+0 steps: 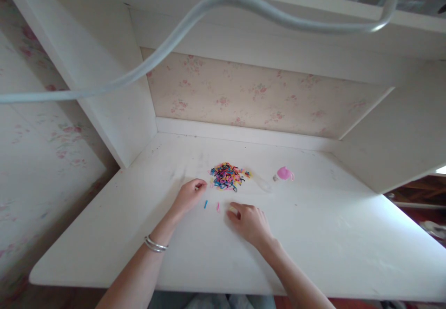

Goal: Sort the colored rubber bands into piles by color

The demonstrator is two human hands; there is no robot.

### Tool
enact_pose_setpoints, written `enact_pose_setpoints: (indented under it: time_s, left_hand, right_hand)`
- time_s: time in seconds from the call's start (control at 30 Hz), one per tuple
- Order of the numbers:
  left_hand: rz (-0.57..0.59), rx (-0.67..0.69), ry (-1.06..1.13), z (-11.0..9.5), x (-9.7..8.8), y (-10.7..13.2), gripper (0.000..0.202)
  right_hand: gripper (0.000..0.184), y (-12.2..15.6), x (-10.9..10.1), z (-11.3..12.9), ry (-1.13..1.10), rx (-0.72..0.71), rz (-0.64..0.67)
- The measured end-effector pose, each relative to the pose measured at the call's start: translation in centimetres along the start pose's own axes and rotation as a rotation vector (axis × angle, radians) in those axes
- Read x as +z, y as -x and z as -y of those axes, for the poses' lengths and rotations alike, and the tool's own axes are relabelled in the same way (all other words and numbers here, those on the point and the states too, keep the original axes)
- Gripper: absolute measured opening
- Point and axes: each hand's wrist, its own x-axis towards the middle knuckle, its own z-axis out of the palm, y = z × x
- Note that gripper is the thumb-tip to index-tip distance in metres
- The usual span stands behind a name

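Bands (226, 177), thin, looped, tangled; left hand (191, 194), right hand (250, 221) near, both curled, cannot tell if holding

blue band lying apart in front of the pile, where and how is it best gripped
Likely best to pinch the blue band at its middle, across its long sides, coming from above with the left hand, which is nearer. It is narrow, points roughly away from the person, and lies apart from the pile and pink band, so fingertips could straddle it.
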Motion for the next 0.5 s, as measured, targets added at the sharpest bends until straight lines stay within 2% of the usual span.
enact_pose_setpoints:
  time_s: [0.17,0.3,0.5]
  left_hand:
    - [0.007,-0.009,-0.018,0.1,0.0,-0.1,0.03]
    - [0.036,0.015,-0.055,0.0,-0.3,0.0,0.031]
    - [0.197,0.079,-0.146,-0.4,-1.0,0.9,0.019]
  right_hand:
    - [0.03,-0.1,0.4,-0.9,0.03,-0.003,-0.035]
    - [0.029,-0.1,-0.5,-2.1,0.004,-0.024,-0.064]
    - [0.027,0.3,-1.7,-3.3,-0.07,-0.109,0.076]
